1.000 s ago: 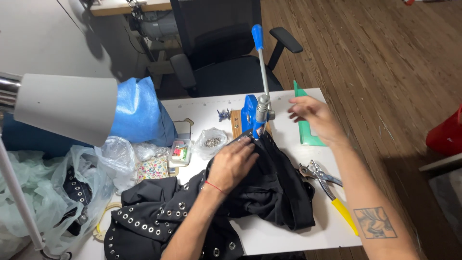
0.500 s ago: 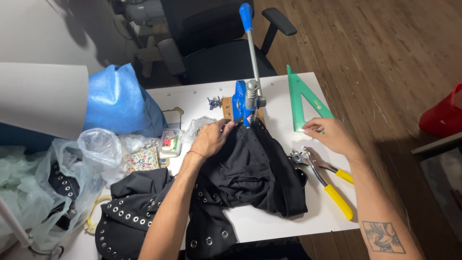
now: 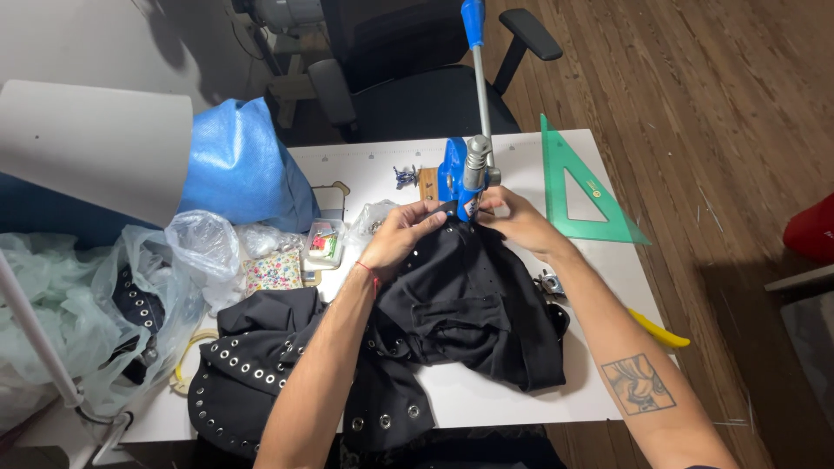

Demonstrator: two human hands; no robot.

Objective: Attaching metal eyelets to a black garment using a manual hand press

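A black garment (image 3: 460,304) studded with metal eyelets lies across the white table (image 3: 521,395). Both hands pinch its top edge under the head of a blue hand press (image 3: 459,169) with a tall blue-tipped lever. My left hand (image 3: 404,236) grips the fabric just left of the press. My right hand (image 3: 517,221) holds the cloth on the right side of the press. A red thread circles my left wrist.
A green set square (image 3: 578,187) lies right of the press. Yellow-handled pliers (image 3: 660,330) show beside my right forearm. A blue bag (image 3: 243,169), plastic bags (image 3: 130,295), a small parts box (image 3: 323,243) and a white lamp shade (image 3: 91,143) crowd the left. A black office chair (image 3: 417,78) stands behind the table.
My right hand has come back from the pliers and set square to the fabric at the press. My left hand stayed on the garment edge.
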